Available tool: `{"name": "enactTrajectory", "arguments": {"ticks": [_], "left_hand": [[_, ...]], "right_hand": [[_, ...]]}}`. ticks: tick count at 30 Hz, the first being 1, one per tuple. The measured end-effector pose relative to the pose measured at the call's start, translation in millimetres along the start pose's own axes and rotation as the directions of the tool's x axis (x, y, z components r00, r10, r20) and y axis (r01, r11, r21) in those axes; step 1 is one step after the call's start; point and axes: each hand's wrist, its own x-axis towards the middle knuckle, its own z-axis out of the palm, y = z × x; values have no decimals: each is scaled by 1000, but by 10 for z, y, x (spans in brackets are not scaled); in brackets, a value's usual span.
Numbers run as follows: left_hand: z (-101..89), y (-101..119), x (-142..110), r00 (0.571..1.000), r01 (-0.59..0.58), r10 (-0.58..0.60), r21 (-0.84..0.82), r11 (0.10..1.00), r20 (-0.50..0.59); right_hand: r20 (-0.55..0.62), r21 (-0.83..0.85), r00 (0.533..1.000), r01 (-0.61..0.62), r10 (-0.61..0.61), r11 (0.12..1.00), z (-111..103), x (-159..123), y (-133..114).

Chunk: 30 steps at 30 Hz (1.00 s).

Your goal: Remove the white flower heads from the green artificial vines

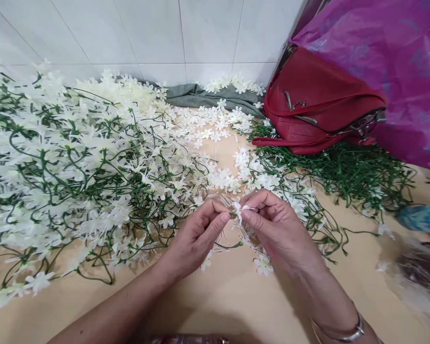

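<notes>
Near the middle of the view, my left hand [200, 231] pinches the green stem end of a white artificial flower [238, 211]. My right hand [277, 224] meets it from the other side, thumb and forefinger closed on the flower's white petals. The two sets of fingertips are close together. Beneath them on the table lie loose white blossoms [263, 264], thin white stamens and a short green stem [232, 246]. To the left of my hands rises a big heap of white flowers on green stems [103, 172].
Loose white petals [224, 181] spread over the tan table [215, 306]. A red handbag [322, 95] rests on green stems [344, 167] at the right, before a purple plastic bag [408, 71]. Grey cloth [215, 98] lines the tiled wall [157, 28]. A clear plastic bag [421, 272] lies far right.
</notes>
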Motion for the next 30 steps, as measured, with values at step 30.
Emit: {"name": "enactTrajectory", "arguments": {"ticks": [30], "left_hand": [[-11, -184, -7, 993, -94, 114, 420, 903, -23]], "right_hand": [[24, -119, 994, -99, 103, 988, -37, 75, 117]]}}
